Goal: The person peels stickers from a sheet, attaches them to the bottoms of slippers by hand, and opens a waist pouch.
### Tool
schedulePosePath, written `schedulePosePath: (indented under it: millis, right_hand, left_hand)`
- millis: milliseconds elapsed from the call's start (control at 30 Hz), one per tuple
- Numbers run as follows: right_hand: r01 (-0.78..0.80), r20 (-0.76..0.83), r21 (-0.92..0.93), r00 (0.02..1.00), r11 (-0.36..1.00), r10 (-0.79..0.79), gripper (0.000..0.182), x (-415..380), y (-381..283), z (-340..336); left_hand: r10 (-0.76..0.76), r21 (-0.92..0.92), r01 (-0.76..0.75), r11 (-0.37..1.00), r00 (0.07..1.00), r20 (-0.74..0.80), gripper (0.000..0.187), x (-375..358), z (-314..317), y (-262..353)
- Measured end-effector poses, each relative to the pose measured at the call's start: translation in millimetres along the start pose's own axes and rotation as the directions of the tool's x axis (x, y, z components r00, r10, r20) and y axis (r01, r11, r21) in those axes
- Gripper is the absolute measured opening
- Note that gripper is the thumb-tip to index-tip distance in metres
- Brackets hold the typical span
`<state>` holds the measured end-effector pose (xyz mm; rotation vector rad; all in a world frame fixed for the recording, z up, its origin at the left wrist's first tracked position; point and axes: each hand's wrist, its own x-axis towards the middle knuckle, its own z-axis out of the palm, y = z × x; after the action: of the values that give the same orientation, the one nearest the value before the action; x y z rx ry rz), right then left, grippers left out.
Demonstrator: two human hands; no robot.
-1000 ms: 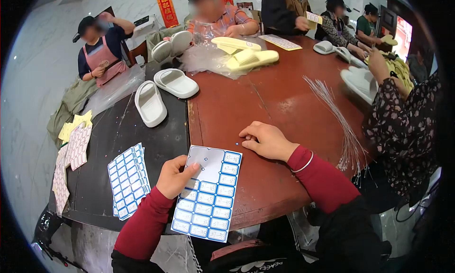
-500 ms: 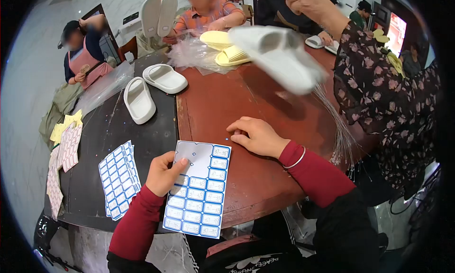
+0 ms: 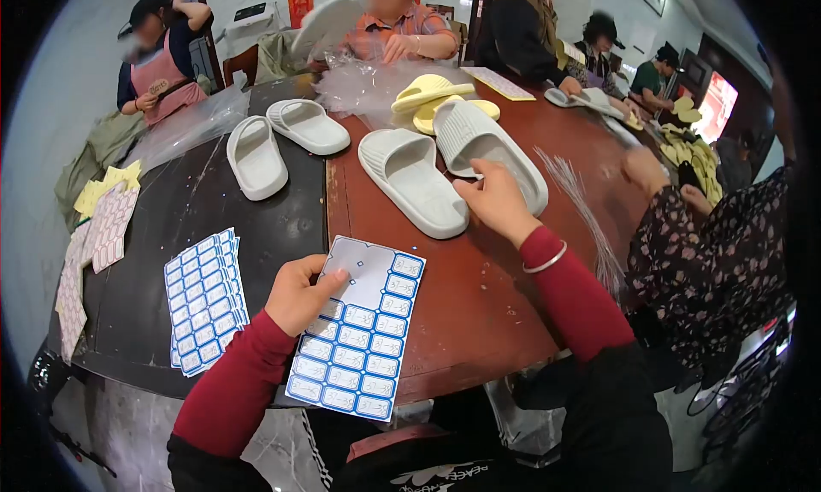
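Observation:
My left hand (image 3: 306,294) grips a label sheet (image 3: 363,338), its thumb on the bare upper-left patch where labels have been peeled away. The labels left on it have blue borders and handwritten sizes. My right hand (image 3: 503,203) reaches over a pair of light grey slippers, thumb and fingers apart. Its fingertips are right at the inner edge of the right slipper (image 3: 513,163), beside the left slipper (image 3: 428,197). Both slippers lie sole down with their heel ends toward me.
Another grey pair (image 3: 259,163) sits on the dark table half. More label sheets (image 3: 205,300) lie left of my left arm. Yellow slippers (image 3: 428,94) and clear plastic bags (image 3: 359,86) lie farther back. Thin ties (image 3: 586,206) are at right, near a co-worker's floral sleeve (image 3: 710,244). Other people surround the table.
The grey slippers, held up by the co-worker before, now rest on the table, and that arm has drawn back right. My right hand has moved forward and right to them.

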<state>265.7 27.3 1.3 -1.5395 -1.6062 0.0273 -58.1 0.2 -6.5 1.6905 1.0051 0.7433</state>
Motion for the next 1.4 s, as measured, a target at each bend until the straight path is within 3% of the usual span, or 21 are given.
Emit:
schedulePosePath:
  millis: [67,100,200,367,467,500,600,633,733,900,967,1033,1067,1100,1133,1167,1200,1233,1400]
  right_hand:
    - [-0.011,-0.043,-0.213,0.999,0.977,0.002,0.037,19,30,14]
    - [0.005,-0.039,-0.225,0.999,0.974,-0.014,0.037,29,31,15]
    - [-0.246,0.139,-0.208,0.951,0.947,0.278,0.039,52,34,21]
    - [-0.247,0.175,-0.185,0.944,0.951,0.279,0.04,78,37,26]
    - [-0.457,0.247,0.119,0.874,0.882,0.419,0.037,88,23,29]
    - [-0.446,0.249,0.11,0.878,0.888,0.41,0.037,88,23,33]
    - [-0.191,0.248,0.067,0.954,0.979,0.169,0.037,78,23,52]
    - [-0.185,0.251,0.068,0.954,0.98,0.163,0.037,79,18,56]
    - [-0.167,0.106,-0.434,0.966,0.885,0.234,0.042,75,4,64]
    - [-0.201,0.082,-0.414,0.963,0.888,0.257,0.046,82,8,70]
    - [-0.188,0.057,-0.278,0.976,0.942,0.211,0.042,79,6,64]
    - [-0.175,0.049,-0.218,0.981,0.96,0.189,0.04,78,-1,56]
    - [-0.337,0.199,0.23,0.935,0.913,0.295,0.035,79,-4,51]
    - [-0.488,0.374,0.594,0.871,0.639,0.317,0.032,73,-23,40]
    - [-0.519,0.504,0.798,0.853,0.307,0.133,0.034,57,-38,27]
    - [-0.541,0.535,0.837,0.84,-0.082,-0.087,0.038,38,-57,18]
    - [-0.5,0.464,0.84,0.864,-0.211,-0.199,0.043,31,-54,18]
    - [-0.461,0.371,0.82,0.88,-0.34,-0.297,0.048,27,-50,19]
    - [-0.56,0.465,0.77,0.821,-0.308,-0.33,0.048,26,-42,36]
  left_hand:
    - [0.005,-0.012,-0.005,1.0,1.0,0.0,0.029,-1,0,2]
    - [0.003,-0.011,-0.003,1.0,1.0,0.004,0.029,-1,0,3]
    - [0.012,-0.017,-0.012,1.0,1.0,-0.002,0.028,-1,0,5]
    - [0.002,0.004,-0.002,1.0,1.0,0.003,0.027,0,-1,1]
    - [0.016,0.014,-0.016,1.0,1.0,0.002,0.026,1,0,1]
    - [0.023,0.03,-0.023,0.999,1.0,0.004,0.026,1,0,1]
    - [0.024,0.047,-0.023,0.999,1.0,-0.015,0.025,-1,0,4]
    - [0.016,0.053,-0.015,0.998,1.0,-0.021,0.025,-1,0,5]
    - [0.011,0.047,-0.01,0.999,0.999,-0.037,0.025,-2,-1,5]
    - [0.049,-0.074,-0.054,0.996,0.997,-0.063,0.028,1,-7,-1]
    - [0.062,-0.125,-0.071,0.99,0.995,-0.073,0.029,2,-12,-1]
    - [0.058,-0.44,-0.131,0.888,0.983,-0.176,0.028,0,-16,6]
    - [0.04,-0.578,-0.165,0.799,0.974,-0.223,0.027,-1,-17,9]
    - [0.033,-0.584,-0.157,0.796,0.976,-0.217,0.027,-2,-18,12]
    - [0.052,-0.674,-0.198,0.712,0.972,-0.231,0.027,-4,-19,16]
    - [0.07,-0.751,-0.236,0.617,0.967,-0.246,0.028,-4,-20,19]
    - [0.087,-0.816,-0.269,0.512,0.961,-0.263,0.028,-3,-19,20]
    - [0.086,-0.819,-0.262,0.51,0.963,-0.254,0.028,-2,-19,19]
    - [0.112,-0.837,-0.277,0.471,0.96,-0.255,0.033,4,-27,14]
